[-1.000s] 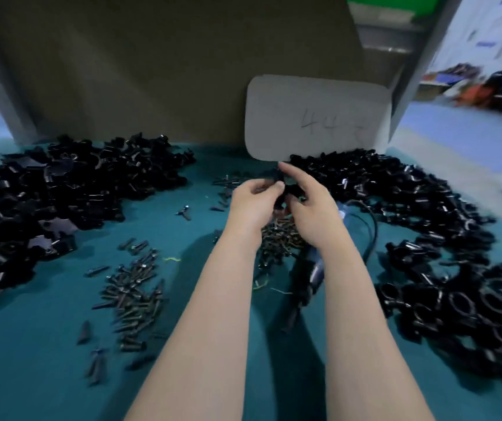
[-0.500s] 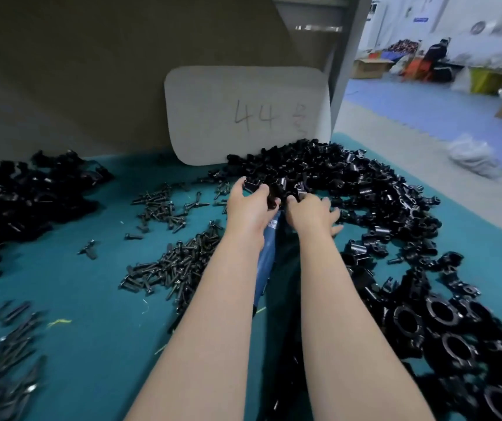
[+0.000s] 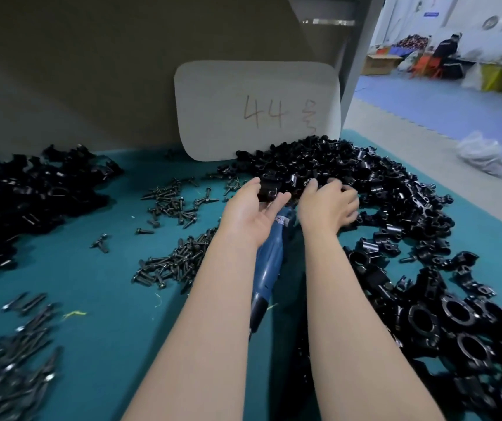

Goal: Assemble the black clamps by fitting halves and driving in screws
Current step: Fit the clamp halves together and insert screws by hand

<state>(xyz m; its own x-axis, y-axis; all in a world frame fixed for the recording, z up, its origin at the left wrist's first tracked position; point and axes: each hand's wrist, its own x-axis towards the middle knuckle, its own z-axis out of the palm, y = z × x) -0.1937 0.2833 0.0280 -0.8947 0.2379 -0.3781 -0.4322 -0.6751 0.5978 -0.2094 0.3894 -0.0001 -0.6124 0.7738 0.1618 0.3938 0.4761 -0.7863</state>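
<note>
The left hand lies palm up, and its thumb and fingers grip one black clamp half, toward the far edge of the counter. The right hand rests with bent fingers on the pile of clamp halves near the far right corner. I cannot tell whether it holds a piece. A blue screwdriver lies between the forearms, and a heap of screws lies beside it toward the left edge.
</note>
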